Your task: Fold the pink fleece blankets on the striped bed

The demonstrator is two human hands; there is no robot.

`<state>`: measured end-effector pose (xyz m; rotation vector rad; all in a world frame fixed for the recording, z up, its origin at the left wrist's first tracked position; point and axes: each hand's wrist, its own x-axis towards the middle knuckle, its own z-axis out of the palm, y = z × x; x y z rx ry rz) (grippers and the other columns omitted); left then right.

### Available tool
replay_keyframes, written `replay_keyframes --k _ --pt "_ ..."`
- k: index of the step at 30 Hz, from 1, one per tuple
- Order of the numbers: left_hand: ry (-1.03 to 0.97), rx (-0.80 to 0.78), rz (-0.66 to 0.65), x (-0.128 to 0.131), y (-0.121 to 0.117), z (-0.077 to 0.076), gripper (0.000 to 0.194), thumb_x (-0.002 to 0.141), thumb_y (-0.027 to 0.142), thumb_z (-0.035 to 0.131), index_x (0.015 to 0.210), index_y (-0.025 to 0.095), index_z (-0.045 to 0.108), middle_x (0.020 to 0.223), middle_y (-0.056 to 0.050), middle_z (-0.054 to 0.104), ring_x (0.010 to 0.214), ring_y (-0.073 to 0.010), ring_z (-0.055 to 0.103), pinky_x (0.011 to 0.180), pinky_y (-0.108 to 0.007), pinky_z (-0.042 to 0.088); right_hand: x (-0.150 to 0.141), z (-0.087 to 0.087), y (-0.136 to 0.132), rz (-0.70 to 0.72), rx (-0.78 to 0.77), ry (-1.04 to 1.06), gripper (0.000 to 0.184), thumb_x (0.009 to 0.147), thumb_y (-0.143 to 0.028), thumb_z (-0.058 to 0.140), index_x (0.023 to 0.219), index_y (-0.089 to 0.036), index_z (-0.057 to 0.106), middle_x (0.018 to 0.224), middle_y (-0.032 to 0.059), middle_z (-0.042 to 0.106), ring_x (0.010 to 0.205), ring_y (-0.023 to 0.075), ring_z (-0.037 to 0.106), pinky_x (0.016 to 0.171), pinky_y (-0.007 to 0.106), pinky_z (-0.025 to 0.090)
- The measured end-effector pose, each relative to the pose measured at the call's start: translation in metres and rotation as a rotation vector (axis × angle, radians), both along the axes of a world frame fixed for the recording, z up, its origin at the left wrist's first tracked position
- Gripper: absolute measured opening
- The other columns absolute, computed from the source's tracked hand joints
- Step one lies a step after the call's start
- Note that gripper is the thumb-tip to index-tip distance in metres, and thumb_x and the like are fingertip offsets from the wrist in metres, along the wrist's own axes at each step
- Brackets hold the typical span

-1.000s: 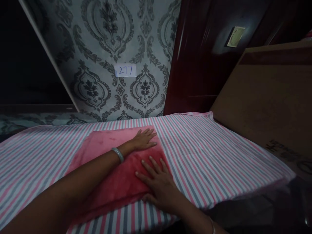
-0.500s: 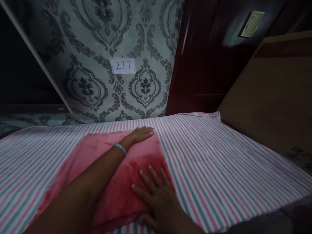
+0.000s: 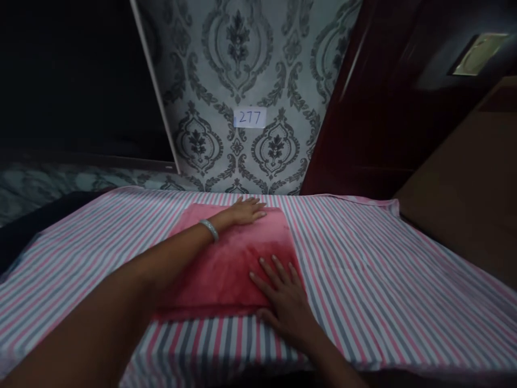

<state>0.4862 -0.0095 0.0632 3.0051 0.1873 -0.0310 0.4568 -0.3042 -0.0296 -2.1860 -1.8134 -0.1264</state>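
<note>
A folded pink-red plush cloth lies flat on a striped tablecloth. My left hand rests on its far edge near the far right corner, fingers stretched out; a pale bangle circles that wrist. Lower down, my right hand lies with fingers spread over the cloth's near right part, where the pile looks darker red. Neither hand grips anything. My left forearm crosses over the cloth and hides some of its left side.
Patterned wallpaper with a label reading 277 rises behind the table. A large dark screen stands at the left. To the right are a dark red door with a metallic plate and a big cardboard box.
The view has shifted left and back, so the cloth and wall label appear farther right. Both hands stay on the cloth; the left hand's fingers are spread a little more.
</note>
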Motion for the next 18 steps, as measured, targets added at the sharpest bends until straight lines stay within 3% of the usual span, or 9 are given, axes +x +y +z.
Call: replay_keyframes --k 4,8,10,13,18 --pt "0.026 -0.035 0.004 -0.057 0.022 0.012 0.070 0.099 0.065 0.022 0.158 0.028 0.031 0.166 -0.006 0.027 0.155 -0.0268 0.018 0.124 -0.052 0.007 0.000 0.014 0.003 0.035 0.063 0.009 0.063 0.100 -0.055 0.047 0.158 -0.038 0.028 0.164 0.0033 0.029 0.152 0.0351 0.020 0.118 0.067 0.016" --pt "0.032 -0.052 -0.033 -0.090 0.028 0.010 0.066 0.100 0.062 0.025 0.158 0.031 0.030 0.167 -0.004 0.025 0.154 -0.0253 0.019 0.125 -0.051 0.007 -0.014 0.039 0.035 0.119 0.061 0.028 0.053 0.105 -0.049 0.040 0.156 -0.035 0.035 0.163 0.0023 0.032 0.153 0.0290 0.019 0.121 0.059 0.017" --pt "0.027 -0.059 -0.043 -0.097 0.028 0.001 0.064 0.100 0.061 0.028 0.157 0.034 0.030 0.168 -0.003 0.022 0.155 -0.0257 0.018 0.124 -0.052 0.005 -0.023 0.043 0.055 0.218 0.006 0.021 0.054 0.105 -0.052 0.041 0.156 -0.034 0.036 0.165 0.0018 0.028 0.154 0.0267 0.016 0.123 0.055 0.016" --pt "0.008 -0.052 -0.020 -0.102 0.032 -0.020 0.061 0.100 0.059 0.031 0.157 0.037 0.029 0.168 -0.002 0.021 0.155 -0.0278 0.016 0.123 -0.057 0.005 -0.031 0.035 0.075 0.285 -0.052 -0.001 0.061 0.103 -0.058 0.042 0.158 -0.036 0.028 0.168 0.0013 0.016 0.155 0.0268 0.007 0.123 0.058 0.010" --pt "-0.085 -0.061 -0.023 -0.106 0.038 -0.047 0.062 0.100 0.062 0.027 0.157 0.039 0.027 0.168 0.000 0.020 0.155 -0.0274 0.016 0.123 -0.057 0.007 -0.034 0.020 0.076 0.281 -0.074 -0.008 0.064 0.102 -0.053 0.048 0.159 -0.039 0.023 0.169 -0.0007 0.010 0.155 0.0271 0.001 0.124 0.059 0.007"
